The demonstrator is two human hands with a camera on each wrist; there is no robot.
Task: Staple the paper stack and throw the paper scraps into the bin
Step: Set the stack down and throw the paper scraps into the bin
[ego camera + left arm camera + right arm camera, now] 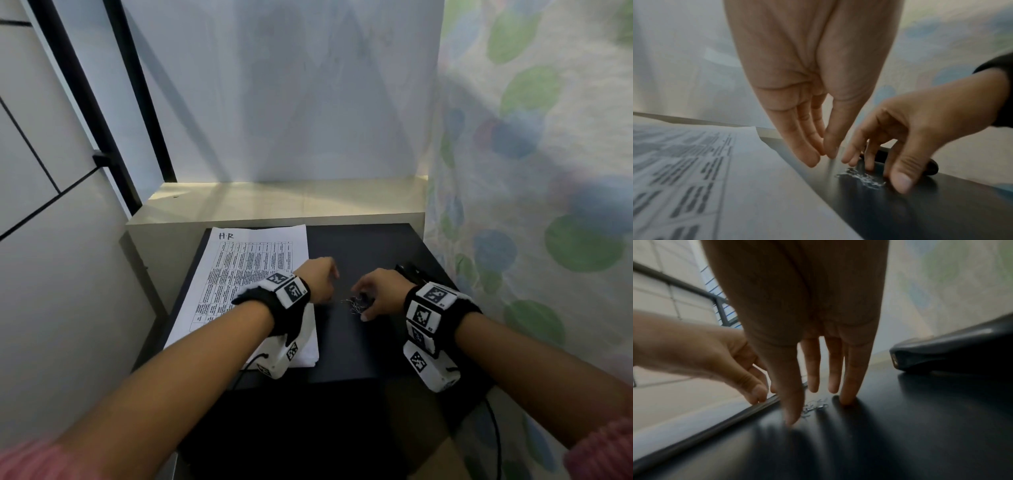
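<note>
A paper stack (253, 274) with a printed grid and "H.R" written on top lies on the left of the black table (359, 346). A small heap of bent metal staples (356, 305) lies to its right. My right hand (368, 303) stands over the heap with straight fingers (849, 386) and the thumb touching the table on either side of the staples (813, 407). My left hand (320, 279) hovers at the paper's right edge with thumb and fingertips (812, 155) drawn together; anything between them is too small to see. A black stapler (951, 350) lies behind the right hand.
A pale ledge (274, 202) runs along the table's far edge below a white wall. A curtain with green and blue dots (531, 171) hangs close on the right. Grey panels and a black frame (113, 161) stand on the left. No bin shows.
</note>
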